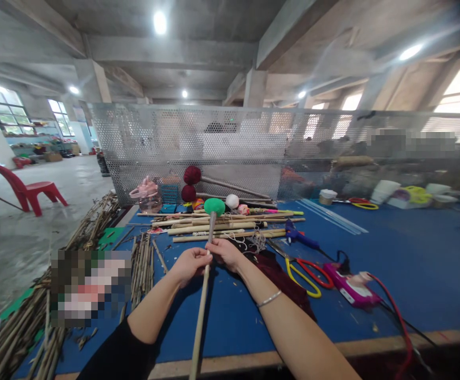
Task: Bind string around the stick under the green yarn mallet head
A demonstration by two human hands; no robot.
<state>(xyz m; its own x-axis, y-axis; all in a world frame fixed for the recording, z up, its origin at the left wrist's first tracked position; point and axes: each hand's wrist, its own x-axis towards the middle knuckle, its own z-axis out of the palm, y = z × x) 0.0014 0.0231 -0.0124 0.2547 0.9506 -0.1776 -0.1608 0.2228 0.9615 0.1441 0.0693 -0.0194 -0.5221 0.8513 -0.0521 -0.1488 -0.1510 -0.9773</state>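
Both hands grip one long bamboo stick [200, 316] that runs from the table's near edge away from me. A green yarn ball [214, 206] caps its far end. My left hand [189, 264] is closed around the stick's upper part. My right hand [224, 252] pinches the stick just beside the left hand, fingers closed; a thin bracelet is on that wrist. Beyond the hands lie several bamboo sticks [214, 228] across the blue table [412, 253].
Red and yellow scissors [307, 272], a pink glue gun [351, 287] with a red cable and dark red cloth [281, 279] lie to the right. Red yarn-ball sticks [192, 175] lean on a perforated metal screen [254, 148]. Bamboo bundles [143, 264] lie left; a red chair [28, 192] stands far left.
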